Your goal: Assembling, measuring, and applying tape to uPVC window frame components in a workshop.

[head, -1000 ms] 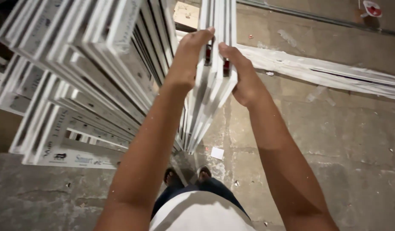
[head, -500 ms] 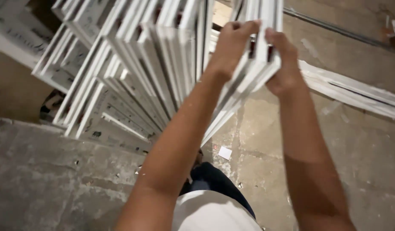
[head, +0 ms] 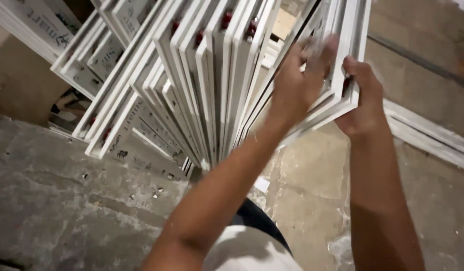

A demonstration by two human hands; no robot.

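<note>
**Fingers on a white frame**

Fingers (head: pixel 317 55) of the left hand (head: pixel 297 85) are blurred but curl over the edge of a white window frame (head: pixel 342 95), and the right hand (head: pixel 362 95) clenches the same frame from its other side, thumb on top, knuckles wrapped around the corner. Both hands grasp it — a rigid, straight-edged profile with a smooth, glossy surface and sharp mitred corner, tilted and raised off the ground.

Just left of that frame, a stack of white frames (head: pixel 192 90) fans out, leaning edge to edge, each a narrow ribbed channel with small red pieces (head: pixel 226 20) set near the top; some carry a pale protective film with dark print. Right of the held frame, long white profile strips (head: pixel 428 135) lie flat along the ground. Below it spreads a rough concrete floor (head: pixel 66 200) — grey, mottled, scattered with pale chips and a small scrap of white paper (head: pixel 261 184).
</note>
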